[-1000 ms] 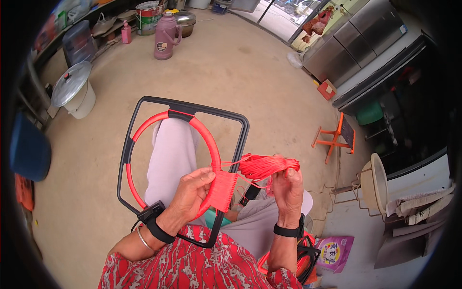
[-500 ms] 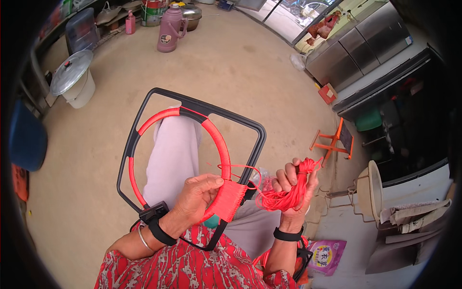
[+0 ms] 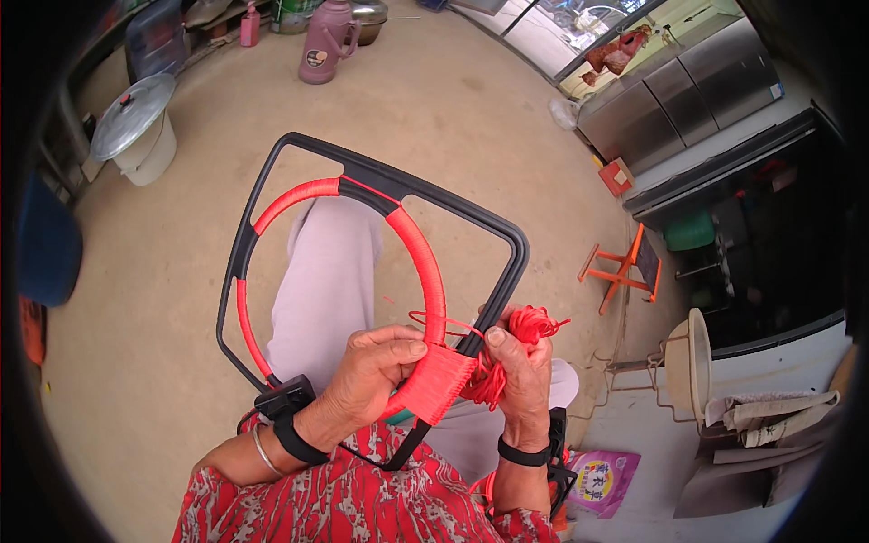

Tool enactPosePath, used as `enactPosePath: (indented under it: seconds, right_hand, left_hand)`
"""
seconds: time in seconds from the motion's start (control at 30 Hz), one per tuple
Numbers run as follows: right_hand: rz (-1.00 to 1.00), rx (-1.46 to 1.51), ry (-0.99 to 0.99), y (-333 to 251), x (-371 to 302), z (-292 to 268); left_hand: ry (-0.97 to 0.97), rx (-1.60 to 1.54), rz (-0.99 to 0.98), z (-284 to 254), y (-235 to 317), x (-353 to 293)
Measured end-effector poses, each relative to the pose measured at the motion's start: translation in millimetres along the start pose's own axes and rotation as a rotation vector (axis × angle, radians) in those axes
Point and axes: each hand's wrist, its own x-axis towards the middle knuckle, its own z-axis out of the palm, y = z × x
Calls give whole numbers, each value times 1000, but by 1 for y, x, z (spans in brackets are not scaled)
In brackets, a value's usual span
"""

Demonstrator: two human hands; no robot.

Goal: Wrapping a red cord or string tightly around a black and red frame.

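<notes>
Over my lap lies a black frame (image 3: 518, 258) with rounded corners and an inner ring (image 3: 421, 249) mostly wound in red cord. A wide red wrapped band (image 3: 441, 380) joins the ring to the right side bar. My left hand (image 3: 376, 369) is closed on the ring at this band, thumb against its left edge. Beside the right bar, my right hand (image 3: 519, 371) is closed around a bundle of red cord (image 3: 534, 323), its thumb near the bar. A loose strand (image 3: 439, 316) runs over the ring toward the right hand. The fingers behind the bundle are partly hidden.
An orange folding stool (image 3: 623, 271) and a cream basin (image 3: 690, 366) on a wire stand are to the right. A purple packet (image 3: 597, 480) lies at lower right. Farther off are a pink thermos (image 3: 324, 45) and a lidded white bucket (image 3: 149, 149).
My right hand has moved left with the cord bundle, from apart on the right to close against the frame's bar. The frame has shifted slightly up; my left hand keeps its grip.
</notes>
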Motion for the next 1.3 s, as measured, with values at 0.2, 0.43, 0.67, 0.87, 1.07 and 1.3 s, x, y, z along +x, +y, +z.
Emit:
enactPosePath:
  seconds: [0.2,0.43,0.67,0.87,1.07,1.3]
  right_hand:
    - [52,-41,-98,-3,2,-10]
    - [0,-66,-95,-3,-3,-9]
    - [2,-42,-88,-2,-3,-6]
    - [-10,-52,-77,0,-3,-5]
    - [6,-47,-35,5,-1,-5]
    - [24,-34,-27,7,2,-6]
  left_hand:
    - [-9,-42,-23,6,2,-1]
    - [23,-23,-56,15,6,-3]
    - [38,-35,-62,17,6,-5]
    - [50,-23,-57,16,6,-6]
    - [17,-47,-52,13,4,-5]
    - [33,-54,-54,15,4,2]
